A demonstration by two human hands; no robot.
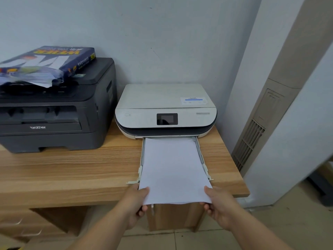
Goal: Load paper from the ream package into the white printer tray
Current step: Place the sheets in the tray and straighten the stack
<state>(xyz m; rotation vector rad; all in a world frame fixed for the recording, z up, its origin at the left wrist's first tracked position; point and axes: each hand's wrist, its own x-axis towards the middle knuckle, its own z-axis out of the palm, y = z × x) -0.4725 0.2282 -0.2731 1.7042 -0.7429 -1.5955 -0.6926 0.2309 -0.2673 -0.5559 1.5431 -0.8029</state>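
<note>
Two hands are gripping the near edge of the paper stack as I am watching from my end: the left hand is pinching the near left corner, thumb on top and fingers curled under, and the right hand is doing the same at the near right corner, its fingers tucked beneath the sheets. Just ahead of the fingers, the stack is lying along the pulled-out tray of the white printer, with its far edge reaching the printer's mouth; I cannot tell how deep it goes inside. The near end is overhanging the tray's front lip and sagging slightly between the two grips.

I am judging the task as well past halfway: paper is out of the package and mostly laid in. Remaining, as I read it, are seating the sheets fully between the side guides, letting go, and pushing the tray home.

Far ahead and to the left of the left fingers, the ream package is sitting torn open on top of the black printer, well apart from the hands. Both printers are standing on the wooden tabletop.
</note>
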